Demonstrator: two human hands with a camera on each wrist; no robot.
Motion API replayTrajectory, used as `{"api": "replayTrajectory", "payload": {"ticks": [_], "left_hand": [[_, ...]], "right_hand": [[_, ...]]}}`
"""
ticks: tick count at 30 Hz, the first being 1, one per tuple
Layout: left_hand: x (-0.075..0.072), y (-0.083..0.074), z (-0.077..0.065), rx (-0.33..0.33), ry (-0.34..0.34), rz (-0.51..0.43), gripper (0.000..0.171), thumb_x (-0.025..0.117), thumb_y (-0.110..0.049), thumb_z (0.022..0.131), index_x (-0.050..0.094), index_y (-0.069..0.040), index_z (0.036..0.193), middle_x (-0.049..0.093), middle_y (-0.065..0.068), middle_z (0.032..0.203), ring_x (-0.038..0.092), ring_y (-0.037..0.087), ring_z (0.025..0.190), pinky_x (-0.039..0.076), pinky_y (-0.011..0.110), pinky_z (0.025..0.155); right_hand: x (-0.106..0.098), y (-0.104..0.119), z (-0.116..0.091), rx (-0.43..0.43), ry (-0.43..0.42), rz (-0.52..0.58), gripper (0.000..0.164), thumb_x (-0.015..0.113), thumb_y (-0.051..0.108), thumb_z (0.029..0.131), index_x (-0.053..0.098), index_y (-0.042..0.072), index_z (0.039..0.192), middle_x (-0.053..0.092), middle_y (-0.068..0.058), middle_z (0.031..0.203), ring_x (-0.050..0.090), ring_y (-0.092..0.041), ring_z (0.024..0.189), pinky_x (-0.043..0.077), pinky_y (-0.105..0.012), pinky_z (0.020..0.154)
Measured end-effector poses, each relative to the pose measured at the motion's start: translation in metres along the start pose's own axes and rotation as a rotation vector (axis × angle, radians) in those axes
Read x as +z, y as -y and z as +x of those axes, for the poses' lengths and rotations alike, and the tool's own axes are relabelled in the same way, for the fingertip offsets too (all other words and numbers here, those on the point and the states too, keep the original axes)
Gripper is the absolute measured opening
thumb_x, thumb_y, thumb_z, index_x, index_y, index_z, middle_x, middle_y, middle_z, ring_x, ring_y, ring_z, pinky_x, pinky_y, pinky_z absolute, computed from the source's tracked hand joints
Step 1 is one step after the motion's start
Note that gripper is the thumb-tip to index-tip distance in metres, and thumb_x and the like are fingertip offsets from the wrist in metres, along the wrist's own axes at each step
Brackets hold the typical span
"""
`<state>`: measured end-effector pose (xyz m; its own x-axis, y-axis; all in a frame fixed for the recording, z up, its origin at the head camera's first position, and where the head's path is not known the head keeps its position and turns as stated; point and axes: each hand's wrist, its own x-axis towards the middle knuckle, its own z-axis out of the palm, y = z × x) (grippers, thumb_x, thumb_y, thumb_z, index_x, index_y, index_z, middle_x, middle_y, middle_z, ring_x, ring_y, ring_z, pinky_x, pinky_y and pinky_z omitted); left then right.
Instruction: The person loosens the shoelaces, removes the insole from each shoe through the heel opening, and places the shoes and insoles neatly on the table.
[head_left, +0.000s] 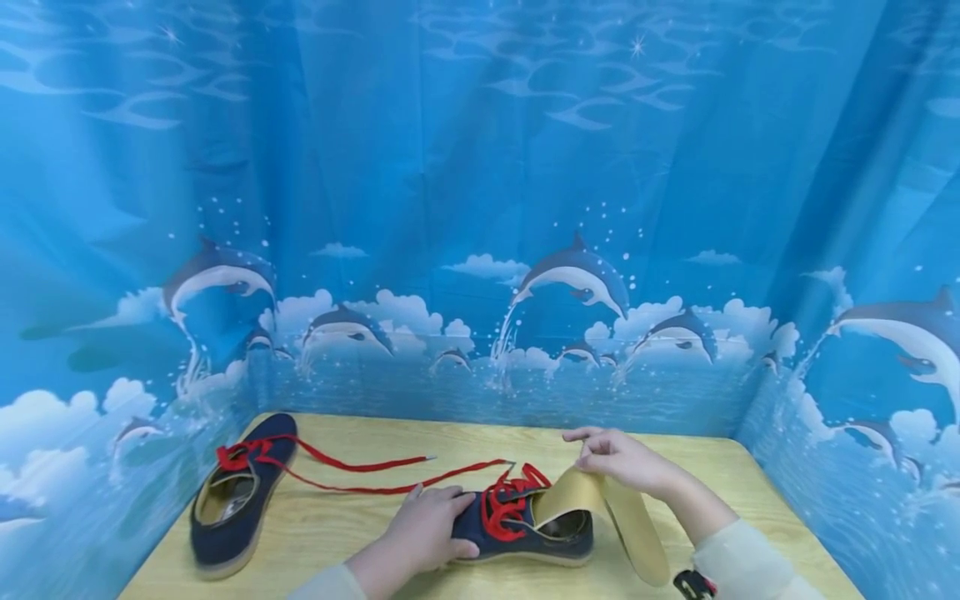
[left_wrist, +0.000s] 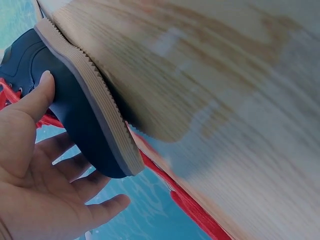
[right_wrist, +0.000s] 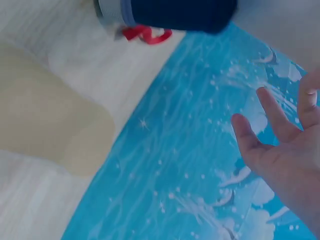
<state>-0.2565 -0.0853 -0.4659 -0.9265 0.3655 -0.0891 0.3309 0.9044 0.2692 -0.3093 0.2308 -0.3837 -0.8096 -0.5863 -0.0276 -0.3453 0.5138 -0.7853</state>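
Note:
A navy shoe [head_left: 480, 527] with red laces lies sideways at the front middle of the table. My left hand [head_left: 431, 525] grips it around the toe; in the left wrist view the thumb presses one side and the fingers lie along the other. From the shoe's opening rises a tan insole [head_left: 567, 493], bent, its front end tucked inside. My right hand [head_left: 618, 460] pinches the insole's upper end between thumb and fingers. Beside the heel, a second tan insole [head_left: 639, 537] lies on the table, also seen as a tan insole [right_wrist: 50, 112] in the right wrist view.
At the left edge of the wooden table [head_left: 352, 533] stands another navy shoe [head_left: 262, 492], laced in red. Its long loose red laces [head_left: 352, 467] stretch across toward the middle. A blue dolphin-print curtain [head_left: 465, 208] encloses the table's back and sides.

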Motion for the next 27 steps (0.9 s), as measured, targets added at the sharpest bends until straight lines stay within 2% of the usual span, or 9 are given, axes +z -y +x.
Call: {"api": "replayTrajectory", "payload": {"ticks": [1, 4, 6, 7, 8, 10, 13, 20, 27], "left_hand": [[0.000, 0.000, 0.000, -0.001, -0.001, 0.000, 0.075, 0.075, -0.061, 0.078, 0.060, -0.023, 0.141, 0.058, 0.007, 0.141, 0.053, 0.031, 0.130, 0.031, 0.064, 0.111], [0.000, 0.000, 0.000, -0.002, 0.002, 0.002, 0.075, 0.075, -0.061, 0.078, 0.060, -0.023, 0.141, 0.058, 0.007, 0.141, 0.053, 0.031, 0.130, 0.032, 0.064, 0.111], [0.001, 0.000, 0.001, -0.003, 0.011, 0.003, 0.075, 0.075, -0.062, 0.078, 0.060, -0.024, 0.141, 0.059, 0.006, 0.140, 0.053, 0.030, 0.130, 0.033, 0.064, 0.110], [0.002, -0.001, 0.001, -0.006, 0.016, 0.000, 0.074, 0.074, -0.062, 0.078, 0.060, -0.024, 0.141, 0.059, 0.006, 0.140, 0.053, 0.030, 0.130, 0.033, 0.064, 0.110], [0.002, -0.001, 0.001, -0.007, 0.022, -0.001, 0.074, 0.074, -0.062, 0.078, 0.060, -0.025, 0.141, 0.059, 0.005, 0.140, 0.053, 0.030, 0.130, 0.033, 0.065, 0.110], [0.003, -0.001, 0.001, -0.016, 0.029, -0.006, 0.074, 0.075, -0.062, 0.078, 0.060, -0.025, 0.141, 0.059, 0.005, 0.139, 0.053, 0.030, 0.130, 0.033, 0.065, 0.110], [0.005, 0.001, 0.000, -0.030, 0.025, -0.017, 0.074, 0.076, -0.061, 0.077, 0.061, -0.024, 0.140, 0.060, 0.006, 0.139, 0.053, 0.031, 0.129, 0.032, 0.066, 0.110], [0.008, 0.004, 0.002, -0.021, 0.010, -0.022, 0.074, 0.076, -0.061, 0.077, 0.061, -0.024, 0.140, 0.060, 0.005, 0.139, 0.053, 0.030, 0.129, 0.032, 0.066, 0.109], [0.005, 0.002, 0.003, -0.026, 0.008, -0.017, 0.074, 0.076, -0.062, 0.077, 0.061, -0.025, 0.140, 0.060, 0.005, 0.139, 0.054, 0.030, 0.129, 0.033, 0.065, 0.109]], "right_hand": [[-0.003, 0.000, -0.001, 0.001, 0.004, -0.003, 0.025, 0.057, 0.014, 0.099, 0.064, 0.005, 0.077, 0.046, -0.023, 0.148, 0.035, -0.051, 0.137, 0.046, -0.053, 0.096], [-0.012, 0.000, -0.006, 0.012, 0.024, -0.001, 0.026, 0.056, 0.012, 0.098, 0.064, 0.003, 0.076, 0.044, -0.027, 0.148, 0.056, -0.042, 0.118, 0.051, -0.037, 0.080], [-0.019, -0.001, -0.012, 0.026, 0.048, -0.011, 0.027, 0.056, 0.013, 0.099, 0.062, 0.002, 0.075, 0.043, -0.029, 0.148, 0.064, -0.034, 0.097, 0.052, -0.033, 0.074], [-0.023, -0.001, -0.014, 0.028, 0.056, -0.029, 0.027, 0.057, 0.014, 0.099, 0.062, 0.003, 0.075, 0.044, -0.029, 0.147, 0.064, -0.034, 0.096, 0.053, -0.033, 0.073], [-0.026, -0.002, -0.017, 0.028, 0.060, -0.049, 0.027, 0.057, 0.015, 0.099, 0.063, 0.003, 0.075, 0.045, -0.029, 0.146, 0.064, -0.036, 0.097, 0.052, -0.033, 0.076], [-0.033, -0.003, -0.021, 0.028, 0.066, -0.084, 0.026, 0.058, 0.016, 0.098, 0.064, 0.005, 0.075, 0.049, -0.027, 0.144, 0.059, -0.045, 0.110, 0.050, -0.037, 0.083], [-0.040, -0.003, -0.024, 0.027, 0.069, -0.141, 0.024, 0.061, 0.017, 0.097, 0.065, 0.007, 0.076, 0.054, -0.025, 0.139, 0.038, -0.056, 0.132, 0.044, -0.045, 0.091], [-0.056, -0.001, -0.035, 0.067, 0.088, -0.165, 0.027, 0.062, 0.019, 0.096, 0.060, 0.006, 0.072, 0.057, -0.021, 0.137, 0.040, -0.055, 0.131, 0.044, -0.044, 0.087], [-0.077, 0.001, -0.050, 0.097, 0.052, -0.169, 0.025, 0.061, 0.020, 0.098, 0.064, 0.007, 0.076, 0.054, -0.024, 0.140, 0.038, -0.058, 0.131, 0.047, -0.045, 0.088]]}}
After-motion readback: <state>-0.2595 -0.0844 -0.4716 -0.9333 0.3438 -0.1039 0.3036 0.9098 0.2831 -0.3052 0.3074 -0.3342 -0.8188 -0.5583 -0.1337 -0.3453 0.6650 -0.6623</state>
